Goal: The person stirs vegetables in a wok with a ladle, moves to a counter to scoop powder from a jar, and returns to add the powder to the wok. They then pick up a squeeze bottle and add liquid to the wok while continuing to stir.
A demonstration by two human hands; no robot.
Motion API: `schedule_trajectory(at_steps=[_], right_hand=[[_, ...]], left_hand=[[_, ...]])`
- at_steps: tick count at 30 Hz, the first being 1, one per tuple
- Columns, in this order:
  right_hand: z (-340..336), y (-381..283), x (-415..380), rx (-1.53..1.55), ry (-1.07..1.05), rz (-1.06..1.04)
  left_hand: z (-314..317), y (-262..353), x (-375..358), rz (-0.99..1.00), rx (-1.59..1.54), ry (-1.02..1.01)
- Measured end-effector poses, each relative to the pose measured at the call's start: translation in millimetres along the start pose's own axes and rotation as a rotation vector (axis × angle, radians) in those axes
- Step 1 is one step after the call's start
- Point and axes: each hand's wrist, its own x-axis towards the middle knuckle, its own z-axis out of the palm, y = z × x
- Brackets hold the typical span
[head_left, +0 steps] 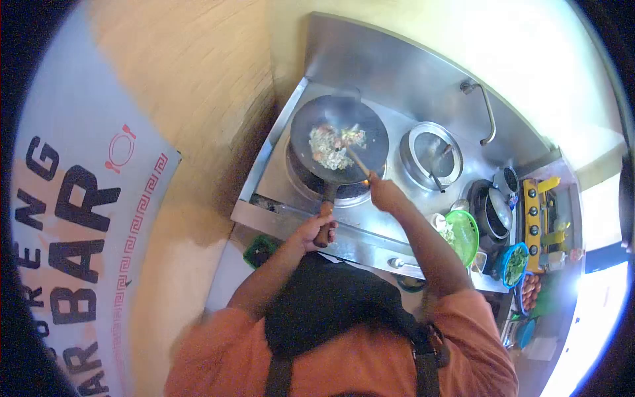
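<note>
A dark wok [311, 112] sits over the left burner, with a flame showing near its right front edge. Chopped pale food with reddish bits [329, 147] lies in its middle. My left hand [316, 231] is wrapped round the wok's wooden handle [322, 237]. In my right hand [387, 194] is the wooden handle of a cooking utensil [359, 163], which slants down into the food; its far end is hidden there.
Right of the wok stands a round metal pot [411, 159] with a ladle, below a curved tap [491, 119]. Farther right are a green bowl [468, 233], dark pans [486, 225], a blue basket of greens [514, 264] and a yellow stove [533, 228]. A metal backsplash [397, 73] rises behind.
</note>
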Motion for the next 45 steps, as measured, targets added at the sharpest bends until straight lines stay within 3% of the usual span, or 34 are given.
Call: schedule_trajectory(at_steps=[2, 4, 8, 11, 16, 19, 20, 21, 24, 25, 27, 31, 35, 38, 41, 43, 45], right_hand=[[-15, -15, -50, -0.105, -0.089, -0.021], [-38, -26, -103, -0.25, -0.143, -0.028], [-45, 0, -116, -0.431, -0.087, 0.04], [-98, 9, -106, -0.56, -0.075, 0.041], [-169, -6, -146, -0.658, -0.035, 0.078], [-148, 1, -136, -0.658, -0.126, 0.129], [-113, 20, -119, -0.613, -0.027, 0.103], [-95, 18, -99, -0.494, -0.059, 0.136], [-43, 42, -59, -0.049, 0.141, 0.103], [-39, 42, -56, -0.053, 0.144, 0.094], [-25, 44, -55, 0.132, 0.369, 0.021], [-8, 36, -4, 0.327, 0.244, 0.205], [24, 18, 8, 0.18, 0.19, 0.01], [-23, -23, -57, -0.071, -0.144, 0.06], [-39, -27, -115, -0.219, -0.125, 0.08], [-44, -15, -108, -0.238, -0.099, 0.09], [-55, -5, -101, -0.163, -0.062, 0.055]], left_hand=[[-3, 8, 7, -0.041, 0.01, -0.001], [-27, 15, 32, -0.105, 0.27, -0.021], [77, -3, -33, -0.147, -0.033, -0.061], [102, -6, -43, -0.124, -0.008, -0.025], [51, -1, -1, -0.189, -0.112, -0.058], [32, -7, 7, -0.11, -0.063, -0.088], [35, -3, 1, -0.082, -0.011, -0.049], [31, -4, 1, -0.082, -0.014, -0.052], [17, 1, 4, -0.065, 0.026, -0.08], [13, 2, 4, -0.061, 0.052, -0.067], [1, 2, 8, -0.064, 0.073, -0.048], [-14, -2, 18, -0.031, 0.158, -0.058], [-14, 1, 19, 0.007, 0.243, -0.019], [-23, 11, 27, -0.021, 0.401, 0.025], [-2, 13, 13, -0.193, 0.355, 0.059], [63, 5, -24, -0.146, 0.235, 0.037], [88, -5, -37, -0.104, 0.109, 0.028]])
